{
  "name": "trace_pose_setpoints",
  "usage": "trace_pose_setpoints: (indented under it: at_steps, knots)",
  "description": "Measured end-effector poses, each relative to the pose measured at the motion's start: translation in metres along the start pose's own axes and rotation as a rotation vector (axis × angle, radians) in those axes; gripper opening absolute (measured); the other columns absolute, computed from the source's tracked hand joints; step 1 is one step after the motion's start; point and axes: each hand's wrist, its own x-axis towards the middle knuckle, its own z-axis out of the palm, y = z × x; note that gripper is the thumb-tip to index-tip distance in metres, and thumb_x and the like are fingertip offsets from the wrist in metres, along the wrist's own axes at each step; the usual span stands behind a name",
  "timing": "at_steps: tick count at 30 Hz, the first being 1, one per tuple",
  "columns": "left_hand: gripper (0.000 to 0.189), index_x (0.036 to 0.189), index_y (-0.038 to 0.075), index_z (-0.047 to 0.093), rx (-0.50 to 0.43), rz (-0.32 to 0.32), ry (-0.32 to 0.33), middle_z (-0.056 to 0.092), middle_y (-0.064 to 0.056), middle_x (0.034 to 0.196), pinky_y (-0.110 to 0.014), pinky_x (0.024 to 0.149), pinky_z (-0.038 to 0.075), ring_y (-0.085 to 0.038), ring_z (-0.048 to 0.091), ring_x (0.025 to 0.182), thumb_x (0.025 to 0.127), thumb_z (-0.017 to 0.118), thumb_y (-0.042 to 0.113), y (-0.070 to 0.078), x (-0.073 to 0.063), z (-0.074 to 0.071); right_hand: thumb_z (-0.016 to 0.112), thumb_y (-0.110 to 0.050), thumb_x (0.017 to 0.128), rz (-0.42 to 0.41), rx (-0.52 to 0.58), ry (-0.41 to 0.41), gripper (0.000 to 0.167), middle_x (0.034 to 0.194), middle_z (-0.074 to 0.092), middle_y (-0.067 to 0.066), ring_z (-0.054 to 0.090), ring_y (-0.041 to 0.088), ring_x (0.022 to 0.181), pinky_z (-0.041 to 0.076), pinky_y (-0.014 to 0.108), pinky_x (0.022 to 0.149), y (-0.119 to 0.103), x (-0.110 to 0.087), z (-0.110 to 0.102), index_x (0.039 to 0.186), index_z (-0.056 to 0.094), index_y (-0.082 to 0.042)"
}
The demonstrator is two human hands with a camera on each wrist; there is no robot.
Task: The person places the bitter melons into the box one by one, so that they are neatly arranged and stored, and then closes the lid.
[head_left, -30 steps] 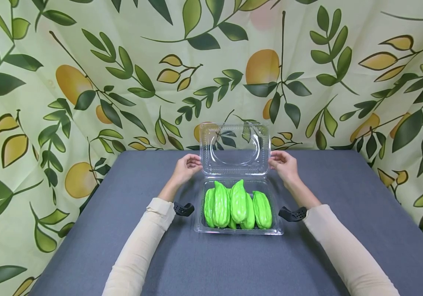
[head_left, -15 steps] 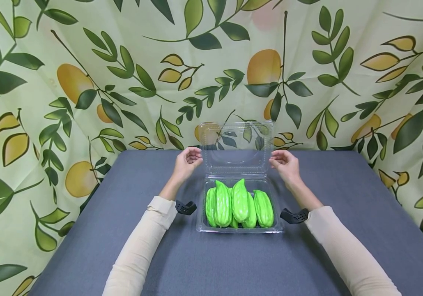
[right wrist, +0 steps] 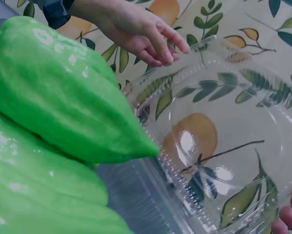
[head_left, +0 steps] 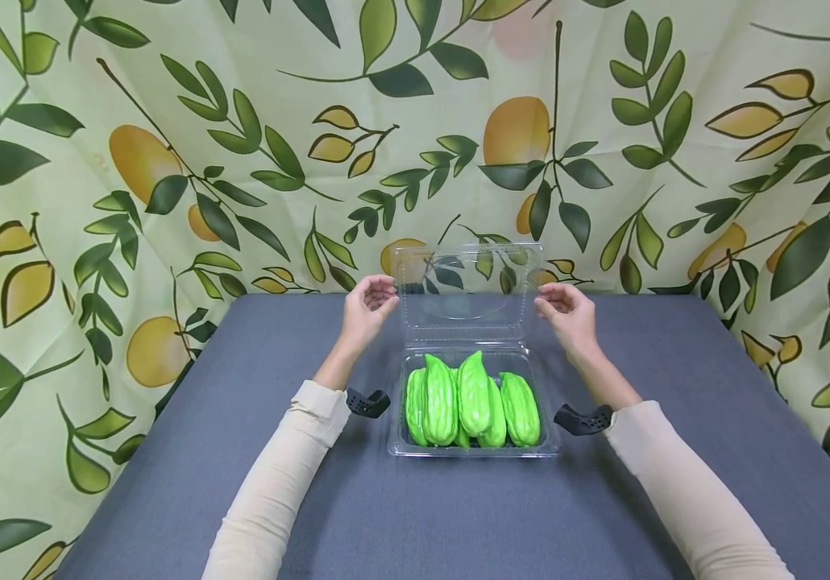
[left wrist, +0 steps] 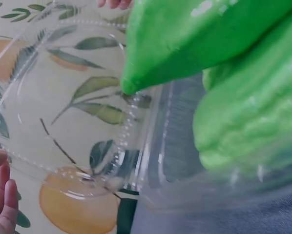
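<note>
A clear plastic clamshell container [head_left: 473, 453] stands on the table, its hinged lid [head_left: 469, 282] raised upright behind it. In the tray lie several glossy green ridged vegetables [head_left: 475, 395] that look like bitter melons, tips pointing toward the hinge. At the lid's left edge my left hand [head_left: 363, 312] holds it with thumb and curled fingers. My right hand [head_left: 573, 321] does the same at the right edge. In the left wrist view the left hand [left wrist: 0, 204] is partly cut off; only fingers of the right hand [right wrist: 291, 214] show in the right wrist view.
A blue-grey cloth covers the table [head_left: 270, 354]. Behind it hangs a curtain [head_left: 415, 145] printed with leaves and orange fruit. Black perforated wrist mounts [head_left: 367, 403] flank the container on both sides.
Both hands have risen slightly along the lid's sides, the right one also moving a little to the right. The lid tilts slightly more forward, and its bright reflections have faded.
</note>
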Motion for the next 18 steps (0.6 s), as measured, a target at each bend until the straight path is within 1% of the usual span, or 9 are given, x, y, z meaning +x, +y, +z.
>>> trace_pose_setpoints:
  at_steps: [3,8,13,15,18]
  knots:
    - [0.030,0.113,-0.011,0.057,-0.007,0.035,0.015,0.060,-0.027,0.102,-0.009,0.077,0.047,-0.010,0.059,0.087,0.084,0.063,-0.011,0.003,0.001,0.001,0.062,0.009,0.087,-0.047,0.030,0.012,0.022,0.072,0.059,-0.024,0.057,-0.008,0.064,0.050,0.008,0.062,-0.007,0.000,-0.001,0.107,0.058,0.015]
    - [0.030,0.113,-0.011,0.057,-0.031,0.099,0.043,0.059,-0.029,0.102,-0.011,0.078,0.048,-0.006,0.058,0.085,0.083,0.063,-0.013,0.012,0.000,0.002,0.063,0.009,0.086,-0.109,0.045,0.024,0.023,0.072,0.060,-0.026,0.056,-0.008,0.065,0.049,0.007,0.062,-0.020,0.000,-0.004,0.107,0.058,0.017]
    - [0.030,0.112,-0.012,0.057,-0.033,0.139,0.056,0.059,-0.031,0.100,-0.012,0.079,0.048,-0.007,0.059,0.085,0.082,0.063,-0.013,0.020,-0.003,0.001,0.063,0.011,0.085,-0.124,0.072,0.035,0.020,0.073,0.061,-0.026,0.057,-0.007,0.066,0.049,0.007,0.063,-0.028,-0.003,-0.005,0.104,0.059,0.016]
    - [0.029,0.111,-0.012,0.057,-0.028,0.145,0.051,0.059,-0.031,0.100,-0.012,0.080,0.048,-0.006,0.059,0.085,0.083,0.063,-0.013,0.022,-0.004,0.000,0.063,0.011,0.085,-0.116,0.078,0.044,0.017,0.073,0.062,-0.026,0.057,-0.007,0.066,0.050,0.006,0.064,-0.029,-0.004,-0.006,0.101,0.061,0.013]
    - [0.028,0.110,-0.013,0.057,-0.020,0.157,0.043,0.060,-0.032,0.101,-0.012,0.082,0.049,-0.004,0.059,0.085,0.082,0.065,-0.012,0.022,-0.006,-0.001,0.065,0.010,0.084,-0.103,0.074,0.058,0.014,0.073,0.063,-0.025,0.058,-0.008,0.069,0.049,0.005,0.065,-0.028,-0.006,-0.008,0.094,0.063,0.002]
